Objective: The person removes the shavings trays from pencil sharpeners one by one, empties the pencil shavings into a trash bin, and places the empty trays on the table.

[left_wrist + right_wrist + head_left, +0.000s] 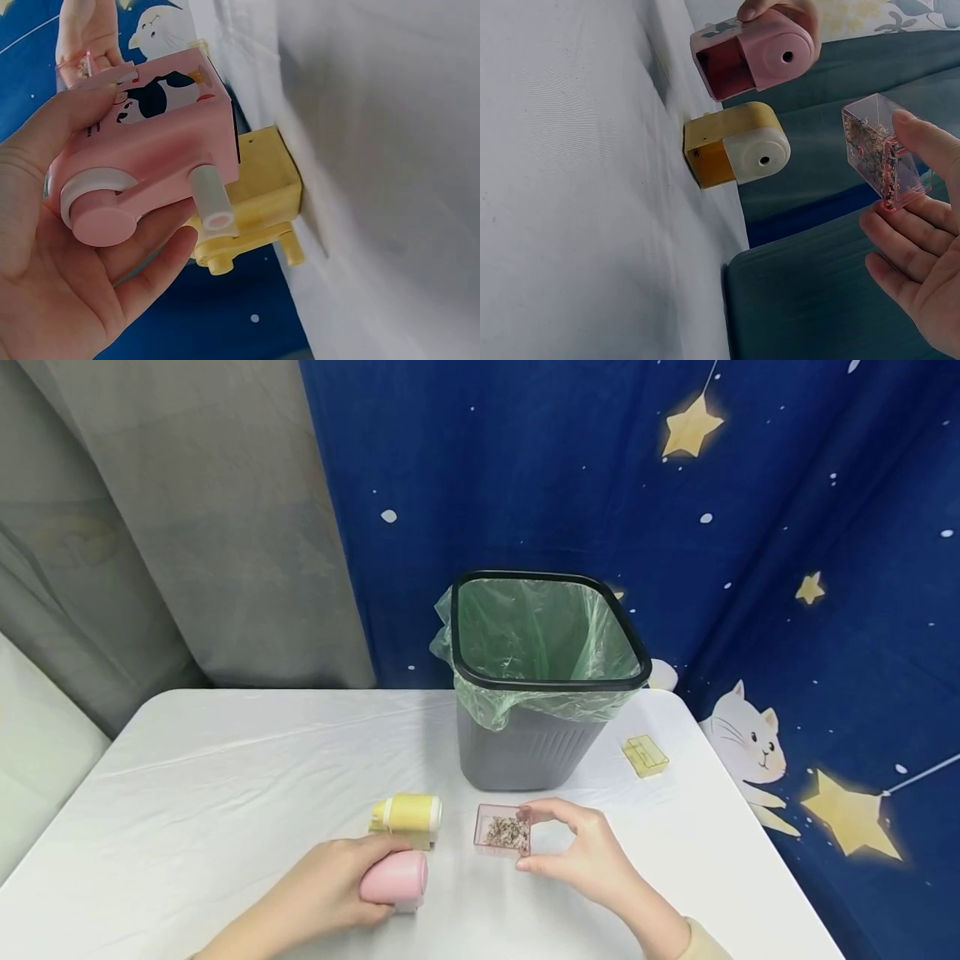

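My left hand [341, 881] grips a pink pencil sharpener [142, 135] with a hand crank and a panda picture on it. In the right wrist view an open drawer slot shows at the lower front of that pink body. My right hand [573, 843] pinches a clear pink shavings drawer [495, 818] by its end between thumb and fingers. Pencil shavings [507, 832] lie inside the drawer. Just beyond my left hand, a yellow pencil sharpener [411, 814] stands on the white table, its own drawer slot vacant in the right wrist view.
A grey bin [517, 747] with a black rim and a green bag liner [480, 706] stands at the table's back, beyond my right hand. To its right lies a clear yellow drawer [645, 756]. The white table [247, 793] ends at a blue starry curtain [525, 460].
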`<state>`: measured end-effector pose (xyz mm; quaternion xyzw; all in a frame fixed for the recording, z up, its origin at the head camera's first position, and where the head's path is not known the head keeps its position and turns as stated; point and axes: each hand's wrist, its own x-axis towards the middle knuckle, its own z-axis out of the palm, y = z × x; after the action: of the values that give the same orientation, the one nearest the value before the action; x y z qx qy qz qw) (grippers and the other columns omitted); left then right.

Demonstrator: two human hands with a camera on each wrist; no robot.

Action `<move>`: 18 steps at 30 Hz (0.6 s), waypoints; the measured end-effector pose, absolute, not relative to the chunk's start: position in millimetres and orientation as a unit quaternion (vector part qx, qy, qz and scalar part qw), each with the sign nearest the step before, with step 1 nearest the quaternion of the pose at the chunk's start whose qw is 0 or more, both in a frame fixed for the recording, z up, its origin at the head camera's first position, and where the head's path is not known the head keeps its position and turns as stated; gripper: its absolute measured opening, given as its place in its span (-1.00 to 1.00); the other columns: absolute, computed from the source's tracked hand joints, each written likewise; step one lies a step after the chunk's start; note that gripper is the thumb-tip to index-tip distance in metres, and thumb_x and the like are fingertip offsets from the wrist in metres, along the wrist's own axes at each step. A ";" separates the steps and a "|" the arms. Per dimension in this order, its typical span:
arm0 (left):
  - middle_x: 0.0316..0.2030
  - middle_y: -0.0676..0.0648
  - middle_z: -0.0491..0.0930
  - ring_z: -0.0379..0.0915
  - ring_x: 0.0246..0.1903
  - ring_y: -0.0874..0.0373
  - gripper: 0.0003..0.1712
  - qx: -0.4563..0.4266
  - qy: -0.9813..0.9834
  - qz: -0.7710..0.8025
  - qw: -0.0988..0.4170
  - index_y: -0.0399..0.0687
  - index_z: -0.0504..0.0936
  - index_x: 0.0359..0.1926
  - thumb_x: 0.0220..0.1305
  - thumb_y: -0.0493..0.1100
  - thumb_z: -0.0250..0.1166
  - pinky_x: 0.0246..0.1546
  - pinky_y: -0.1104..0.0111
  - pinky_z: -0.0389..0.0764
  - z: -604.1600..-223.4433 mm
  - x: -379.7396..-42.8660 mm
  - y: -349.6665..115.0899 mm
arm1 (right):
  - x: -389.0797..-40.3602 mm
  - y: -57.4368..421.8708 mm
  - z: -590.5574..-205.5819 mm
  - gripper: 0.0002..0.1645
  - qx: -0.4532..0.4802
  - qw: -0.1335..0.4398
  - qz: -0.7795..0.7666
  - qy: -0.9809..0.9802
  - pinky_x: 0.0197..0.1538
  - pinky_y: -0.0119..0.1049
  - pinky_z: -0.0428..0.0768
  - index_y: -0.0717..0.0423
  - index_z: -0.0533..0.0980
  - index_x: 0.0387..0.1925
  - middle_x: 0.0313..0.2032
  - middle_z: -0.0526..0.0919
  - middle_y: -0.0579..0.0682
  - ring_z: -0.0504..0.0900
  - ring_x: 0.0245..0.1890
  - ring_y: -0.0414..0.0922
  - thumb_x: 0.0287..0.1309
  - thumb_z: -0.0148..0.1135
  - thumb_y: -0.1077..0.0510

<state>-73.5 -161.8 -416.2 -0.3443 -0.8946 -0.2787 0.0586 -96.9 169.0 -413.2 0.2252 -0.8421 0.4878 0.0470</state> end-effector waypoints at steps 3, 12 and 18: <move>-0.29 0.31 0.54 0.36 -0.43 0.42 -0.28 -0.340 -0.896 -0.281 0.049 0.23 0.56 0.02 -0.34 -0.13 0.55 -0.43 0.40 0.47 -419.3 -73.7 -161.4 | -96.9 169.2 -411.7 -0.41 0.220 0.046 0.488 -0.844 0.13 -0.02 0.46 -0.04 0.63 -0.09 -0.17 0.68 -0.28 0.61 -0.07 -0.21 -0.30 0.62 0.01; -0.26 0.28 0.56 0.39 -0.41 0.40 -0.30 -0.337 -0.896 -0.287 0.031 0.16 0.56 0.02 -0.31 -0.15 0.53 -0.41 0.39 0.48 -427.7 -72.6 -159.5 | -95.8 170.8 -409.4 -0.40 0.210 0.051 0.490 -0.845 0.06 0.25 0.40 -0.09 0.62 -0.08 -0.18 0.68 -0.29 0.60 -0.06 -0.20 -0.30 0.62 0.00; -0.27 0.28 0.55 0.39 -0.41 0.41 -0.34 -0.339 -0.895 -0.290 0.023 0.17 0.56 -0.03 -0.31 -0.18 0.52 -0.41 0.40 0.48 -432.4 -71.2 -158.3 | -95.3 171.8 -408.5 -0.39 0.208 0.058 0.487 -0.846 0.06 0.18 0.43 -0.08 0.63 -0.08 -0.19 0.68 -0.29 0.60 -0.06 -0.20 -0.31 0.63 0.02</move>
<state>-71.2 -158.3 -432.4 -0.3386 -0.8949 -0.2899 0.0230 -95.3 171.8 -408.5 0.2076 -0.8465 0.4869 0.0578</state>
